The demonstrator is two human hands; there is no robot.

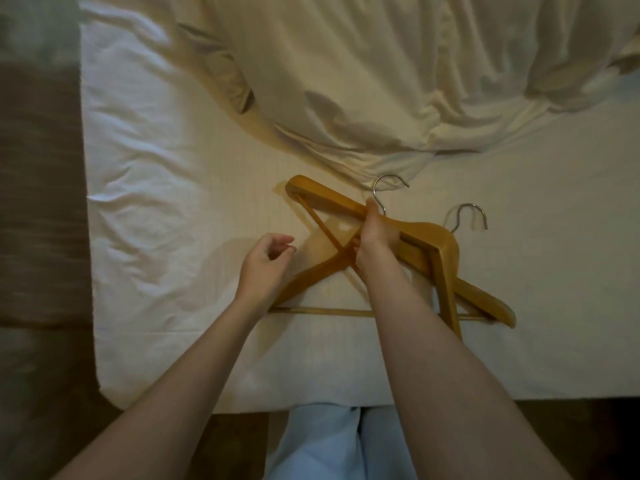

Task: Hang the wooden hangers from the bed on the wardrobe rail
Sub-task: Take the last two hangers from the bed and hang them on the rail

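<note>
Two wooden hangers with metal hooks lie crossed on the white bed sheet. My right hand grips the upper hanger near its neck, just below its hook, and that hanger is tilted with one end raised. The lower hanger lies flat beneath it, its hook pointing toward the far right and its bar along the near edge. My left hand hovers just left of the hangers, fingers loosely curled and apart, holding nothing. The wardrobe rail is not in view.
A rumpled cream duvet covers the far half of the bed. The bed's corner is at the lower left, with brown patterned carpet beside it. My legs in light blue trousers stand against the near edge.
</note>
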